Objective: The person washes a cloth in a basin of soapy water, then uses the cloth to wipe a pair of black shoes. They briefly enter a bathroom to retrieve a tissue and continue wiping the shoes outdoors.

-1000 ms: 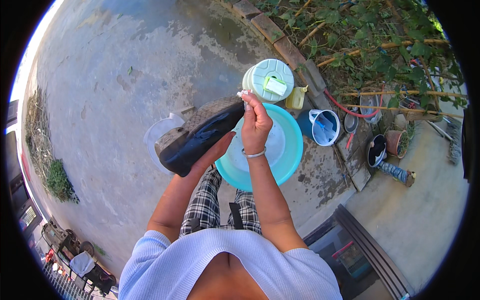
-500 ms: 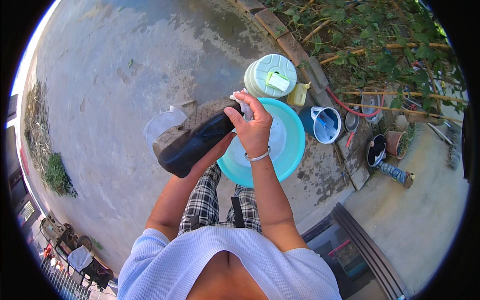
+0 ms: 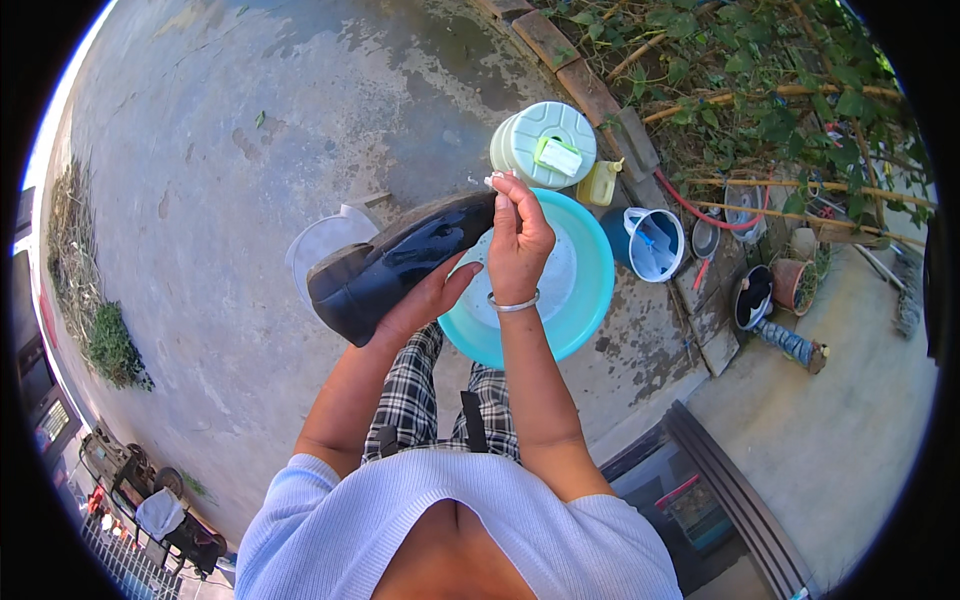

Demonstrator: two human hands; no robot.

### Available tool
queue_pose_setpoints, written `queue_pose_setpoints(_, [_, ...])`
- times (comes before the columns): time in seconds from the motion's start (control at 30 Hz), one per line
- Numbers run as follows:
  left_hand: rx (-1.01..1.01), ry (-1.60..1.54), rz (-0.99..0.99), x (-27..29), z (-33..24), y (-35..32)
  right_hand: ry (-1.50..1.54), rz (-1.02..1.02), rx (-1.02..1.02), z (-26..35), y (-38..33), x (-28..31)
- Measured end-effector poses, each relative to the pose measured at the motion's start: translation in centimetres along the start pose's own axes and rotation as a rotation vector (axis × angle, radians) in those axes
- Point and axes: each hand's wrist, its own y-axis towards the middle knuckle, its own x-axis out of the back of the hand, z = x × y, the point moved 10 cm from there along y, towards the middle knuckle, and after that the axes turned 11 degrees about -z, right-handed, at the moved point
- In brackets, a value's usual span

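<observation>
A black leather shoe (image 3: 425, 248), glossy and wet-looking, lies tilted in my left hand (image 3: 432, 295), its heel toward the left and its toe up to the right. The fingers of that hand wrap under it, and the thumb points along its side. At the toe my right hand (image 3: 520, 240), a silver bangle on its wrist, is closed in a pinch. A crumpled white wad (image 3: 492, 181), perhaps tissue or cloth, peeks from its fingertips, mostly covered by the fingers. Below the hands stands a turquoise basin (image 3: 598, 290) with whitish liquid at the bottom.
Beyond the basin is a pale green lidded bucket (image 3: 545, 130) carrying a soap dish (image 3: 556, 158), with a yellowish bottle (image 3: 599, 183) beside it. To the right stands a blue-and-white bucket (image 3: 655, 245). A white basin (image 3: 325, 245) sits left, and bricks (image 3: 580, 90) edge a planted bed.
The shoe has rolled, so less of its sole and more of its black upper shows. My right hand has shifted slightly at the toe, and the white wad is more hidden.
</observation>
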Motion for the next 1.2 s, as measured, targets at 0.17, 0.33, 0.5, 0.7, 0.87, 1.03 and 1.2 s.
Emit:
queue_pose_setpoints(0.17, [0.078, -0.127, 0.140, -1.3, 1.2, -0.1, -0.161, 0.139, 0.361, 4.7, -1.5, -2.4])
queue_pose_setpoints(0.33, [0.842, -1.468, 0.085, -3.9, 3.3, -3.4, -0.208, 0.471, 0.467, 7.4, -4.4, -5.9])
queue_pose_setpoints(0.5, [0.602, -0.804, 0.023, -4.8, 6.6, -6.4, -0.138, 0.667, 0.557, 9.1, -7.3, -8.0])
queue_pose_setpoints(0.7, [0.057, -0.112, 0.043, -1.1, 1.6, -1.6, -0.207, 0.493, 0.507, 6.2, -1.9, -3.7])
queue_pose_setpoints(0.87, [-0.755, 1.044, -0.051, -3.3, -1.5, -4.7, -0.084, 0.285, 0.269, 4.2, 0.6, -0.9])
queue_pose_setpoints(1.03, [-0.108, 0.040, -0.026, -0.8, 0.0, -2.0, -0.112, 0.266, 0.248, 4.7, 0.4, -0.3])
queue_pose_setpoints(1.2, [0.092, -0.690, -0.322, 2.3, 1.1, -0.7, -0.075, 0.236, 0.198, 5.3, -0.5, 0.1])
